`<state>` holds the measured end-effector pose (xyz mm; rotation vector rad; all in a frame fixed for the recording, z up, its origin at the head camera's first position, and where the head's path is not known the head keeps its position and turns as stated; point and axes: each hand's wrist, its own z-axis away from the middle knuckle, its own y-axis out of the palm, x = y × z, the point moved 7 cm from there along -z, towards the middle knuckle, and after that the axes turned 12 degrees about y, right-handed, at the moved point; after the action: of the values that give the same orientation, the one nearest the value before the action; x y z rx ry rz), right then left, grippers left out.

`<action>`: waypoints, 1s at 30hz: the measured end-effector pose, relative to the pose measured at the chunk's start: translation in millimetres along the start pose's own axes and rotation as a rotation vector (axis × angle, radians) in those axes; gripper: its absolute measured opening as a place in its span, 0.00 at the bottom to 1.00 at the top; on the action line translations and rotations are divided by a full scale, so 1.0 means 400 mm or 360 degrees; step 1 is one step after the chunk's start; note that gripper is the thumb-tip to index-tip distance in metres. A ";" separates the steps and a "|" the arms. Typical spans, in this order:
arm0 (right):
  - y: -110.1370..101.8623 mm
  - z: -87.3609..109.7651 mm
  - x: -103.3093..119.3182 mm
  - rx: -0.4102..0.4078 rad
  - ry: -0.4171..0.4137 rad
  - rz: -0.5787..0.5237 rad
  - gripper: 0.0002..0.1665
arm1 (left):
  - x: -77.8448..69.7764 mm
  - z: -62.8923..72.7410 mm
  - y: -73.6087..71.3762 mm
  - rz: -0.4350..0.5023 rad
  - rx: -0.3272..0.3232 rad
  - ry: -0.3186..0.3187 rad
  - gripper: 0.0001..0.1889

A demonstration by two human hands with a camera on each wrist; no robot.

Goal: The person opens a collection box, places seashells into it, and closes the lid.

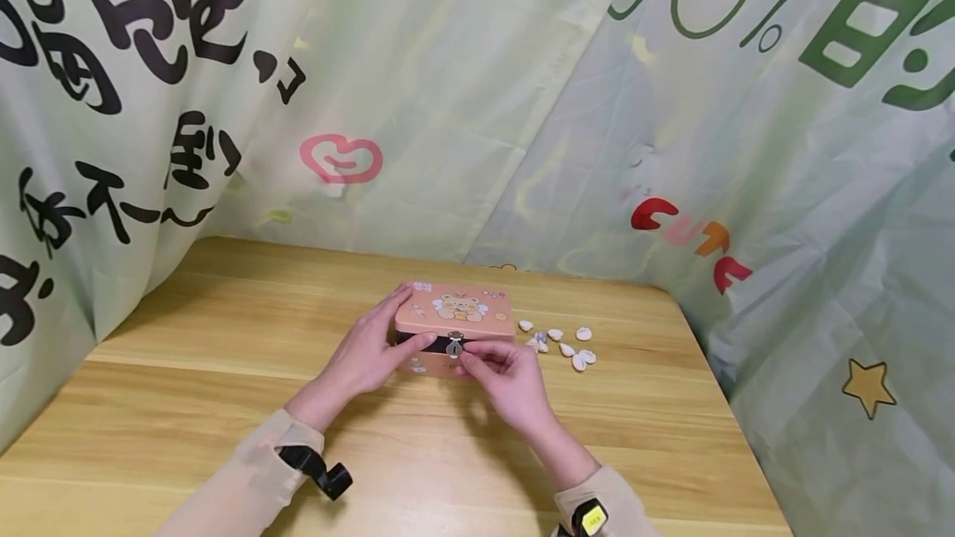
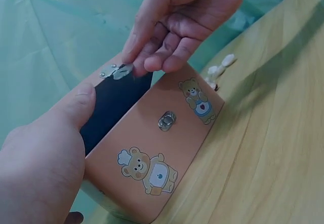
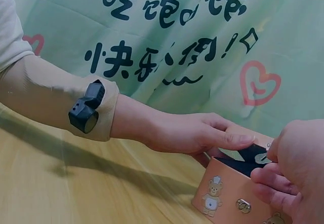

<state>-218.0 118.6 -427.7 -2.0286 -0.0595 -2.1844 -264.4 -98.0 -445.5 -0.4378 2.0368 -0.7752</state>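
Observation:
A pink tin box (image 1: 461,307) with a teddy bear print stands on the table, its hinged lid raised a little so that a dark gap shows along the front. My left hand (image 1: 364,352) holds the lid at its left side, with the thumb (image 2: 83,105) on the front edge. Between thumb and forefinger, my right hand (image 1: 511,378) pinches the metal hasp (image 2: 122,72) that hangs from the lid's front edge. Below it, on the box's front wall, sits the metal catch (image 2: 166,120). The inside of the box is mostly hidden.
Several small white shell-like pieces (image 1: 584,334) lie on the wooden table (image 1: 224,338) just right of the box. A printed curtain (image 1: 448,106) hangs behind the table and along both sides. Each forearm wears a strapped wrist camera (image 3: 87,107).

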 end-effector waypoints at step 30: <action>-0.159 -0.027 -0.010 -0.0554 -0.0444 0.0162 0.28 | -0.010 -0.027 -0.002 0.0151 -0.0196 -0.0226 0.56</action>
<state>-237.7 180.4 -427.3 -2.4464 0.4091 -1.9446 -271.3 -92.7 -438.1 -0.4493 1.9634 -0.5483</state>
